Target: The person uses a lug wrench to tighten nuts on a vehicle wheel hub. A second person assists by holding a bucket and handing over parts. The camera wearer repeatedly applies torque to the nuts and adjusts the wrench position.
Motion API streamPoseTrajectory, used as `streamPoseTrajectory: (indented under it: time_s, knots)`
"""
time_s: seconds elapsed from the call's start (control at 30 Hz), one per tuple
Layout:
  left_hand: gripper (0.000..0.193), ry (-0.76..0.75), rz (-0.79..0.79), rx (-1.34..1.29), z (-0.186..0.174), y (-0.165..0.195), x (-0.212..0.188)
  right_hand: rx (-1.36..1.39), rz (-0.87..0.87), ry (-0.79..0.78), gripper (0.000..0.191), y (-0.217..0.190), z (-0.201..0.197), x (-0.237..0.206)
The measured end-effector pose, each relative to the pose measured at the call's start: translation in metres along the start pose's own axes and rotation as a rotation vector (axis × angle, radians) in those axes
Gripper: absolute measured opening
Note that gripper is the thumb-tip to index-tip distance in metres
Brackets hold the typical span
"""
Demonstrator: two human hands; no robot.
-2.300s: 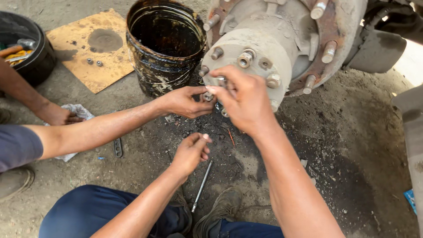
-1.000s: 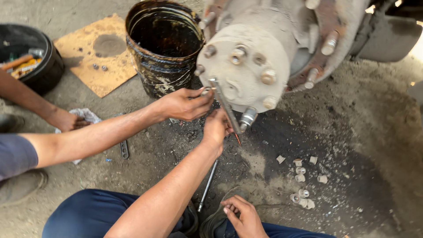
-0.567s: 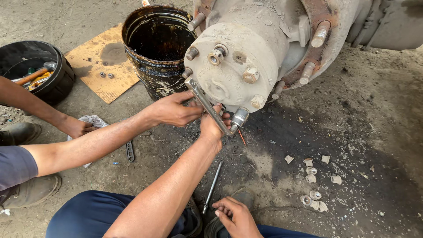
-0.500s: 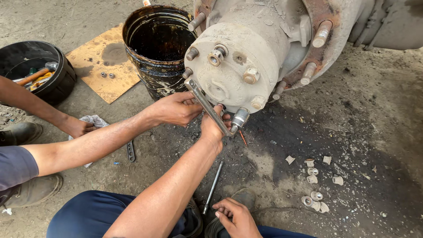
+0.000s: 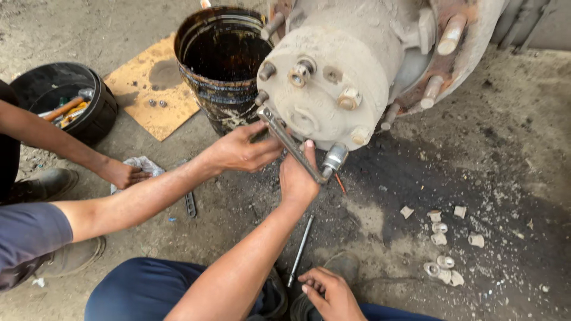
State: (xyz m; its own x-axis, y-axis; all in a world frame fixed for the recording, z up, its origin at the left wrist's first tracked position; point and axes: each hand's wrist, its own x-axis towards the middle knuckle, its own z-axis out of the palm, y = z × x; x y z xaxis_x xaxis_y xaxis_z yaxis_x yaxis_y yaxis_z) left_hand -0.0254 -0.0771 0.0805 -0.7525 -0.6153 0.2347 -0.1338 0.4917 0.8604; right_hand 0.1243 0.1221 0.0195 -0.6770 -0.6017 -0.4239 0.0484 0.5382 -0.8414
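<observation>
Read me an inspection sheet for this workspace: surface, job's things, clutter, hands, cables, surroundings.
Surface: floor, dirt, dark oil stain below the hub.
Job's things: hub, studs showing; wrench at its lower edge.
Clutter: pale pieces, rod, rag, cardboard.
Hands: left hand grips the wrench; right hand low by the rod, grip unclear; co-worker's hand beside the wrench.
Cables: nothing seen.
Surroundings: oily bucket, tool tub.
</observation>
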Motion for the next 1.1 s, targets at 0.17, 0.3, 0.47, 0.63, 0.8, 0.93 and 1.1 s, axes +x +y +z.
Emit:
streamPoseTrajectory:
  time_s: [0.17, 0.3, 0.47, 0.63, 0.8, 0.93, 1.1]
  knots:
    - [0.055, -0.318, -0.868, -0.884, 0.008, -0.011, 0.005, 0.004, 0.028, 0.024, 0.015, -0.02, -0.003, -0.006]
    - [0.07, -0.416, -0.89, -0.953, 0.007, -0.015, 0.008, -0.018, 0.05, 0.036, 0.015, -0.027, -0.002, -0.01]
    - [0.036, -0.178, -0.681, -1.069, 0.01, -0.01, 0.012, -0.045, 0.033, 0.044, 0.016, -0.033, -0.001, -0.013]
    - [0.037, -0.166, -0.731, -0.991, 0.017, -0.008, 0.015, -0.037, 0.032, 0.035, 0.017, -0.041, -0.002, -0.013]
    - [0.048, -0.362, -0.913, -0.979, 0.006, -0.01, 0.021, -0.039, 0.006, 0.036, 0.017, -0.016, 0.001, -0.01]
    - [0.052, -0.443, -0.974, -1.009, -0.01, -0.001, 0.019, -0.095, -0.038, 0.02, 0.023, 0.045, 0.01, 0.006]
    - [0.036, -0.229, -0.675, -1.009, -0.008, 0.008, 0.011, -0.09, -0.22, -0.082, 0.015, 0.117, 0.022, 0.047]
